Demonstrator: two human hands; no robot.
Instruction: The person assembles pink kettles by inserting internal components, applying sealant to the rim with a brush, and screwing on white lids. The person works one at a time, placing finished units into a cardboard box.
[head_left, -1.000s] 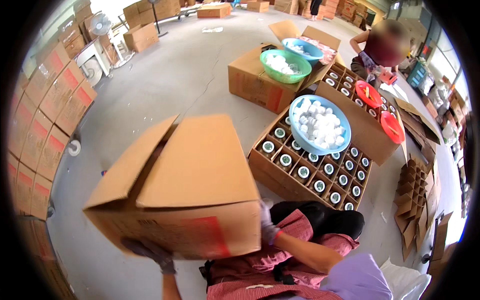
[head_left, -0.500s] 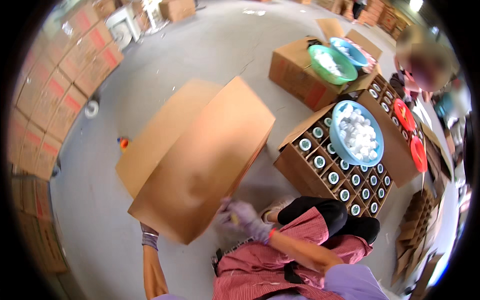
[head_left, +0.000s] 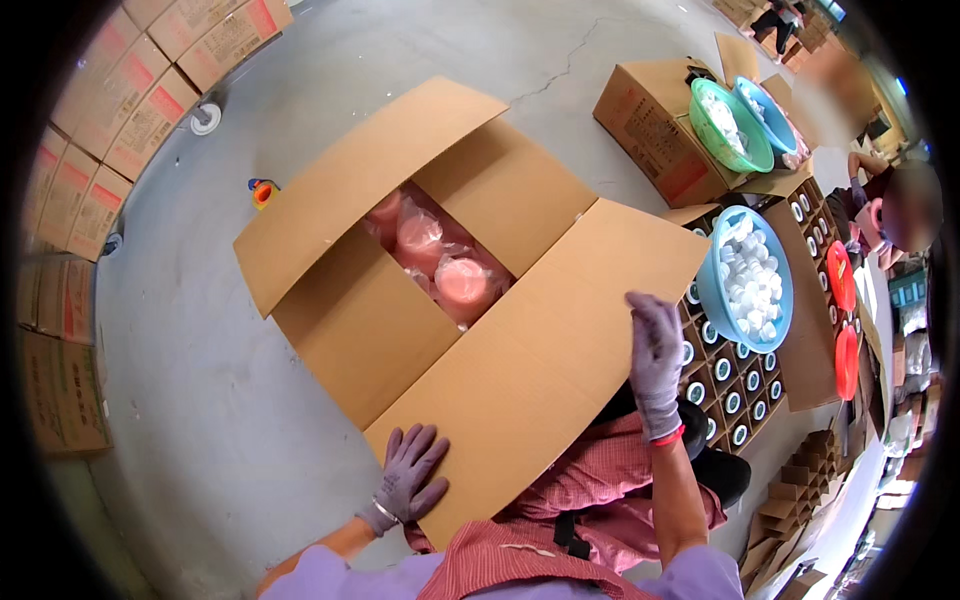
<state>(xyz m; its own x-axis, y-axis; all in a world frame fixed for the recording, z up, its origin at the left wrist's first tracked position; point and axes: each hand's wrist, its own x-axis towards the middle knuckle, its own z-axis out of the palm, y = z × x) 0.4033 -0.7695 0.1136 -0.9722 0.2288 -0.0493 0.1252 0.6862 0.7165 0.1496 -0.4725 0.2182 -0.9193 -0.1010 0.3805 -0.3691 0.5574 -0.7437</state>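
Grey concrete floor runs under everything I see. Nearest, my left hand (head_left: pixel 408 478) lies flat and spread on the near flap (head_left: pixel 520 370) of the box (head_left: pixel 360 320), gripping nothing; my right hand (head_left: pixel 655 362) rests loosely open against that flap's far edge. A second ago the box was lifted and tilted; now it sits on the floor with all flaps spread, showing pink bagged lids (head_left: pixel 440 260). Beyond, a blue bowl (head_left: pixel 712 290) of white caps tops a crate of jars (head_left: pixel 735 385).

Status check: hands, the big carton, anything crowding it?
Left hand flat on near flap, right hand on same flap's edge. Cardboard box open, pink bagged items showing. Blue basin close at right.
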